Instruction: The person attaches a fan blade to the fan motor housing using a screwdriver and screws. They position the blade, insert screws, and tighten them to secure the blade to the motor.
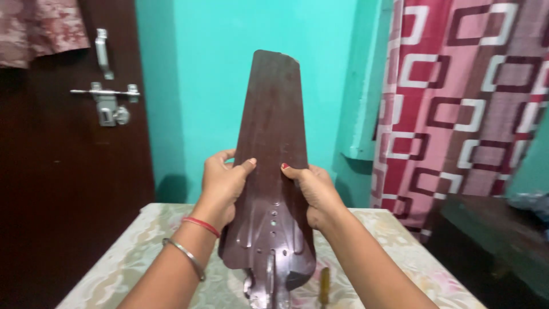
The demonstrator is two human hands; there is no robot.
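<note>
A long dark brown fan blade [271, 126] stands upright in front of me, its narrow tip pointing up and its wide ribbed base with small holes pointing down. My left hand [223, 183] grips its left edge at mid-height, thumb lying across the face. My right hand [311, 191] grips the right edge at the same height, thumb on the face. A metal mounting bracket [269, 283] hangs from the blade's base, just above the table.
A table with a pale floral cloth [143, 246] lies below. A slim yellow-handled tool [324, 284] rests on it beside the bracket. A dark door with a metal latch [106, 100] is on the left, a turquoise wall behind, a red patterned curtain [469, 97] right.
</note>
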